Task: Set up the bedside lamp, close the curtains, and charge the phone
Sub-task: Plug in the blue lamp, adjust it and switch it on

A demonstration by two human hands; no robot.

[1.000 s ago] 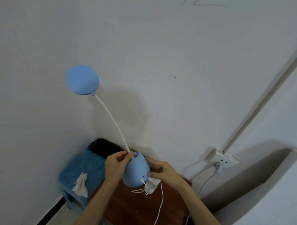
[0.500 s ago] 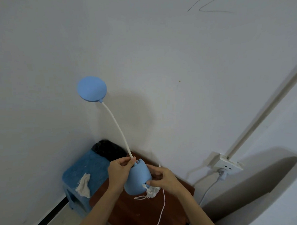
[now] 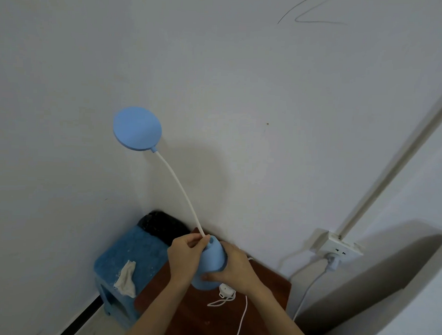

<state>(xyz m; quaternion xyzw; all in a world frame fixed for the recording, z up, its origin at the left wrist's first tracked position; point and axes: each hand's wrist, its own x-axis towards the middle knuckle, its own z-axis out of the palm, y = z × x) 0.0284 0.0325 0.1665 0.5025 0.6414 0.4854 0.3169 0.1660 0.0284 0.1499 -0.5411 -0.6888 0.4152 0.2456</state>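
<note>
Bedside lamp [image 3: 209,261] — base clasped by left hand [image 3: 185,260] and right hand [image 3: 232,268] over the wooden table [image 3: 208,316]; placement unfinished — curtains, phone unseen, presumably pending

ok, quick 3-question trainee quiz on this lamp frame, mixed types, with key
1. True or false: both hands grip the lamp base.
2. Which hand pinches the white neck where it meets the base? A) left hand B) right hand
3. Fill in: a plug sits in the wall ____.

Key: 1 true; 2 A; 3 socket. The base is over the brown table; whether it rests on it cannot be told.
</note>
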